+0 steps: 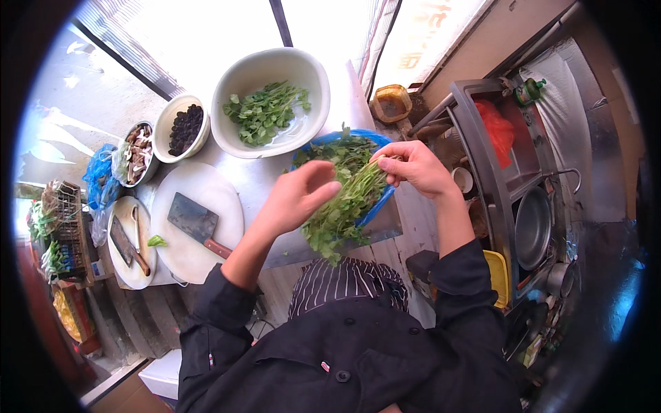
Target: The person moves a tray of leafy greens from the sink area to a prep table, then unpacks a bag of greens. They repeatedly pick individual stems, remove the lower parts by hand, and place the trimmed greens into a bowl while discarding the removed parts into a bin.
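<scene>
My right hand [421, 168] is closed on the stem ends of a bunch of leafy green herbs [342, 206], which looks like cilantro. Its leaves hang down and to the left, past the table's near edge. Beside the bunch, my left hand [297, 197] is held with thumb and fingers apart and nothing visible between them. Under and behind the bunch, a blue plastic bag [381, 140] holds more of the same greens, partly hidden by my hands. Farther back, a large pale basin [231, 141] contains a loose heap of picked leafy sprigs [265, 112].
At left, a cleaver [193, 219] lies on a round white board [172, 259]; a smaller board [118, 210] carries a knife [124, 241] and a peeler-like tool. Bowls of dark pieces [186, 129] and sliced mushrooms [140, 148] stand behind. A metal sink [475, 113] is at right.
</scene>
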`<state>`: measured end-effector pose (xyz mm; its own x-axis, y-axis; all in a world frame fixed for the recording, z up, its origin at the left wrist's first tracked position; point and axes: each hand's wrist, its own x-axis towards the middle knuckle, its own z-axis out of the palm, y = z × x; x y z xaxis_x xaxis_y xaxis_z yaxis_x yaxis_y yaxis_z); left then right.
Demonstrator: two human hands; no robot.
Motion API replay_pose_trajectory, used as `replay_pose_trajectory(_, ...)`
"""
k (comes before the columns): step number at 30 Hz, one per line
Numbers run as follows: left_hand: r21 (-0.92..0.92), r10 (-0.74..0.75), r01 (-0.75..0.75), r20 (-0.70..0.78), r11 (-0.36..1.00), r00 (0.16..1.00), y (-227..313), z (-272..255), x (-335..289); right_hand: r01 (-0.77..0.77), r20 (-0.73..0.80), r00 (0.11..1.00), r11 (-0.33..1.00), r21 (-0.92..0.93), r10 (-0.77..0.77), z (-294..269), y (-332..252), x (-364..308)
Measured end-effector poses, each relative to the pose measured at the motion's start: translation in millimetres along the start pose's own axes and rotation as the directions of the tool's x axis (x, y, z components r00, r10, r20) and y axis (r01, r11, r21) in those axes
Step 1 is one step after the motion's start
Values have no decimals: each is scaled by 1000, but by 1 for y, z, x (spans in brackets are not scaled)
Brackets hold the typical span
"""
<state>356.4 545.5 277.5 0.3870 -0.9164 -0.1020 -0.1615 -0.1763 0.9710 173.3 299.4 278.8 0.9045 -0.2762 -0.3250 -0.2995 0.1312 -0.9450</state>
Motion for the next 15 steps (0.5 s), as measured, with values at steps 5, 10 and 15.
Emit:
replay_pose_trajectory(5, 18, -162, 161, 151, 987, 975, -58, 14, 22, -24, -91, 995, 964, 266, 50, 12, 32, 9)
replay_pose_trajectory(10, -158, -232, 238, 57, 958, 971, -82, 18, 34, 4, -188, 980, 942, 335, 63, 19, 55, 8)
replay_pose_trajectory(15, -73, -157, 151, -75, 986, 985, -80, 17, 36, -20, -216, 972, 945, 327, 95, 14, 74, 8)
